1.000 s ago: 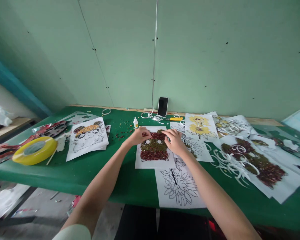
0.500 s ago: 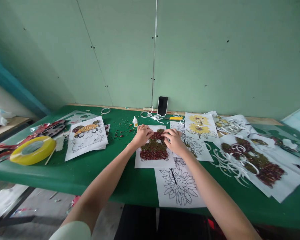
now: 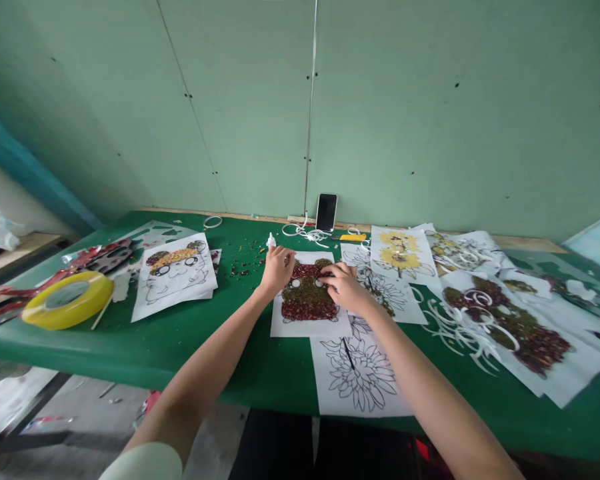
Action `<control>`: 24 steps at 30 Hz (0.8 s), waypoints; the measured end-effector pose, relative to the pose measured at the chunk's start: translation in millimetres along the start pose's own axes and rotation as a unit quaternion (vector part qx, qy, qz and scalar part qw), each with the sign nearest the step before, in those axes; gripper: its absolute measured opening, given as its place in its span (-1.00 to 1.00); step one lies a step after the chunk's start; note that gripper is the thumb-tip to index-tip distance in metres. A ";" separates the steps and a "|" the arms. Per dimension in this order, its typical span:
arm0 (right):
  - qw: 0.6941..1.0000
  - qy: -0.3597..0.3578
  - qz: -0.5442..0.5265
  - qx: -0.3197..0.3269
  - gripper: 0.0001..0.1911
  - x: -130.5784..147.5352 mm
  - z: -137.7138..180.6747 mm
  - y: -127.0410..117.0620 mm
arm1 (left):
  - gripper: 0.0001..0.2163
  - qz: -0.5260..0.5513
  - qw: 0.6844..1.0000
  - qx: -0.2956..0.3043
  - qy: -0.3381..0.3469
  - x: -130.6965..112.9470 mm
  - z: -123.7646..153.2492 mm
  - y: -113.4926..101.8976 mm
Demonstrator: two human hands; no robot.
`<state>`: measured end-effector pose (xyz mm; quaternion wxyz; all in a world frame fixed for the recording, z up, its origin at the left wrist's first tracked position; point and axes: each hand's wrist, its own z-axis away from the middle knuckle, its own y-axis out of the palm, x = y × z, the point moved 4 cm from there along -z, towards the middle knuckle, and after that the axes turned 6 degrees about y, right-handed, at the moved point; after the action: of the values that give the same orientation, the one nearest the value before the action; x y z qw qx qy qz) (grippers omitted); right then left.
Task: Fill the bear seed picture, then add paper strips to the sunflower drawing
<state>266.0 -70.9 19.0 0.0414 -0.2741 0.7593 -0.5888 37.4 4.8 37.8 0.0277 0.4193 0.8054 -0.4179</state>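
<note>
A paper picture of an animal, filled with dark red and green-brown bits and with white eyes, lies on the green table in front of me. At its upper left edge is my left hand, its fingers bent together; whatever is between the fingertips is too small to make out. My right hand rests on the picture's right side, fingers stretched out across the red band and near the right eye. Just behind my left hand stands a small white glue bottle, partly hidden by the fingers. Loose reddish bits lie scattered to the left.
At left lie another animal drawing and a yellow tape roll. A phone leans on the wall near a yellow cutter. Flower drawings, white paper strips and a finished-looking animal picture lie right.
My left hand has drawn back left and slightly down from the picture's top, now covering part of the glue bottle. My right hand has shifted slightly down, its fingers lying flatter.
</note>
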 end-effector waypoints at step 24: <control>0.999 -0.006 -0.025 0.030 -0.49 5.2 -2.0 6.7 | -0.80 0.009 1.000 -0.001 -0.006 -2.2 -0.3 -2.5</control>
<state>258.4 -70.6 14.9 0.0393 -0.2949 0.7339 -0.6107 37.2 2.9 40.5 0.0369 0.4238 0.8018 -0.4196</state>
